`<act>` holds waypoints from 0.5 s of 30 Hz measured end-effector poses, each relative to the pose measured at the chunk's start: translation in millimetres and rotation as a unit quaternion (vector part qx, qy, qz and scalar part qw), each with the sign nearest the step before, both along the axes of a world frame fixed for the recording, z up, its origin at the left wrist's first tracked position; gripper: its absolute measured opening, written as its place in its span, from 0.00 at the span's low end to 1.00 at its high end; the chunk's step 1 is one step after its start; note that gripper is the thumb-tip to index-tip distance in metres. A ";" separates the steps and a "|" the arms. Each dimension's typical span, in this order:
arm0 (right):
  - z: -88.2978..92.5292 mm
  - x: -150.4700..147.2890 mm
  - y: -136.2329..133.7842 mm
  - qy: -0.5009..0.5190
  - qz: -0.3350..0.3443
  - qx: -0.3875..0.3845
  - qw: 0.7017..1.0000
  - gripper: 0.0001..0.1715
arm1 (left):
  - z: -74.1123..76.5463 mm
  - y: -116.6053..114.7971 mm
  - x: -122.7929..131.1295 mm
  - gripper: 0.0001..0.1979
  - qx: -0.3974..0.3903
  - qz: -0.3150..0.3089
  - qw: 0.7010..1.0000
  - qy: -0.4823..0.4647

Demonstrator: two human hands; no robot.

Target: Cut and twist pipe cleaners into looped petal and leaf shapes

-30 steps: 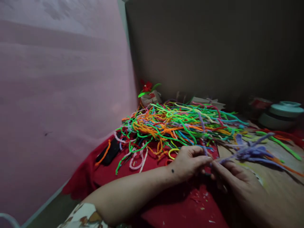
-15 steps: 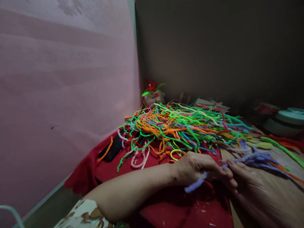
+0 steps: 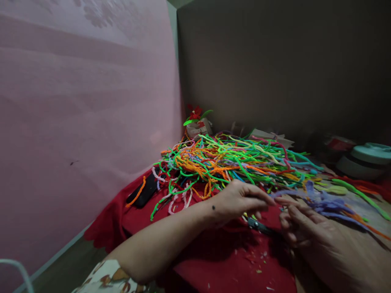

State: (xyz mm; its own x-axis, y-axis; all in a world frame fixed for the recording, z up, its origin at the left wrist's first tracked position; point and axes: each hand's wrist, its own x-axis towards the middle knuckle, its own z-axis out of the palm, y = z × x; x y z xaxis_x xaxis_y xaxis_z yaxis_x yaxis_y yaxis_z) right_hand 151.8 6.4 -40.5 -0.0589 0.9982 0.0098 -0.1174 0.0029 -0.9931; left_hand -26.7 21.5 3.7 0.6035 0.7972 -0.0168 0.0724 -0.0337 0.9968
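Observation:
My left hand (image 3: 244, 199) reaches in from the left over the red cloth, its fingertips pinched together at the near end of a purple pipe cleaner (image 3: 288, 193). This strand is smeared by motion and runs right towards a bunch of purple pipe cleaners (image 3: 328, 203). My right hand (image 3: 308, 228) has its fingers curled close to the bunch; it appears to grip the purple strands, though the contact is partly hidden. Below my left hand lies a pair of scissors (image 3: 259, 226), its dark blades showing and its handles partly covered.
A large heap of colourful pipe cleaners (image 3: 226, 158) spreads across the red cloth (image 3: 226, 260). A black phone (image 3: 146, 191) lies at the left edge. Behind stand a red flower (image 3: 194, 112) and, at the right, a lidded container (image 3: 366, 158). Small scraps dot the cloth.
My hands have moved apart from where they met, my left hand shifting up and left. The purple end that hung below my left hand is gone from there, and the scissors' blades have come into sight.

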 end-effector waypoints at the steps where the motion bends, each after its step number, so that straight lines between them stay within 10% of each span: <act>1: 1.0 -1.2 -1.6 0.005 0.006 -0.006 1.000 0.14 | 6.7 0.6 -4.4 0.09 0.021 0.054 0.998 0.005; 7: 0.5 -4.6 -10.8 0.017 0.032 -0.039 0.999 0.17 | 50.8 8.4 -67.3 0.10 0.171 0.366 0.914 0.035; 15: 11.5 -10.3 -18.8 -0.089 0.117 -0.008 0.989 0.13 | 47.0 24.5 -132.9 0.20 0.199 0.465 0.856 0.105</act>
